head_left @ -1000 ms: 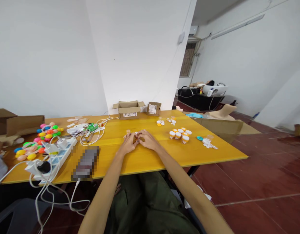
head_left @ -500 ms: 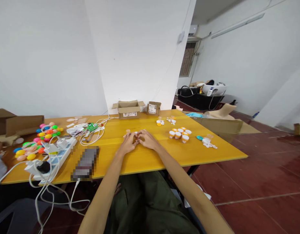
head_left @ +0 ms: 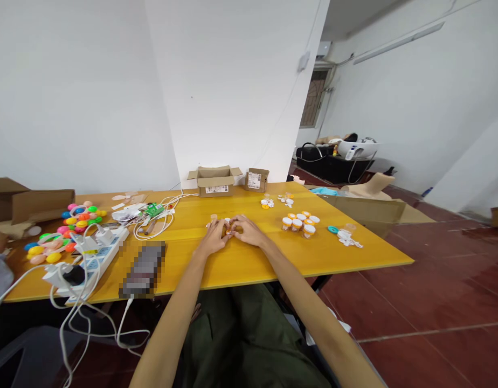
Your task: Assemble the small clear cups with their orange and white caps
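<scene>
My left hand [head_left: 213,240] and my right hand [head_left: 246,230] rest together on the yellow table [head_left: 241,264], fingertips meeting over a small item too tiny to name. Both sets of fingers are curled in a pinch. A small white and tan piece [head_left: 214,218] lies just beyond my left fingers. To the right stands a cluster of small orange jars with white lids [head_left: 301,222]. Further back lie small white and yellow caps [head_left: 267,203].
Two cardboard boxes [head_left: 215,181] stand at the table's far edge. At left lie a white power strip with cables [head_left: 96,253], colourful plastic eggs [head_left: 78,217] and a blurred dark device [head_left: 143,268]. A teal lid and white bits [head_left: 343,234] sit near the right edge.
My hands have stayed together at the same spot; only the fingers shifted slightly. The view has drifted a little.
</scene>
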The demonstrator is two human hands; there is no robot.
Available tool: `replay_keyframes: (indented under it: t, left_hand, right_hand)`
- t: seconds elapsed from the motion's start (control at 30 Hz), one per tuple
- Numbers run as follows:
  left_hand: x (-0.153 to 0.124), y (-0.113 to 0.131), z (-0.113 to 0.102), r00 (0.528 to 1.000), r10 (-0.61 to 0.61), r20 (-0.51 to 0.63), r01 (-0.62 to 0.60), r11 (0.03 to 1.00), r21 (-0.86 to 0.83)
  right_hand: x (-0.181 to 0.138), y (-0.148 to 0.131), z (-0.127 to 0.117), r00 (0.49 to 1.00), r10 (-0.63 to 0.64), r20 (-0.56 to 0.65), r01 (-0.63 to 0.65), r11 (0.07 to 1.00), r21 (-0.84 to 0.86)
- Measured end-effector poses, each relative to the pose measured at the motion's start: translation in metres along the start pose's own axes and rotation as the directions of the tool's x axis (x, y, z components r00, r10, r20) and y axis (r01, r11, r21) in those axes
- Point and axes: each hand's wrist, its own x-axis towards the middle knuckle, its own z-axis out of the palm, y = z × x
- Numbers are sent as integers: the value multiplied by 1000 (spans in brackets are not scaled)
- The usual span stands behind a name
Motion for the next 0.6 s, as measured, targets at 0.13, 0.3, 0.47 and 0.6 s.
replay_keyframes:
  t: [0.13, 0.3, 0.47, 0.6]
  left_hand:
    - [0, 2, 0, 1000, 13, -9, -13, 1000, -3]
    - [-1, 4, -1, 1000, 8, -12, -8, 1000, -3]
    - [-1, 0, 1, 1000, 3, -14, -3, 1000, -5]
    - [0, -1, 2, 1000, 12, -16, -12, 1000, -13]
  right_hand:
    - [0, 2, 0, 1000, 10, 20, -10, 1000, 11]
    - [3, 10, -2, 998, 14, 56, -16, 1000, 23]
    - [7, 15, -5, 995, 17, 99, -21, 999, 39]
    - [8, 16, -6, 993, 16, 117, -23, 998, 59]
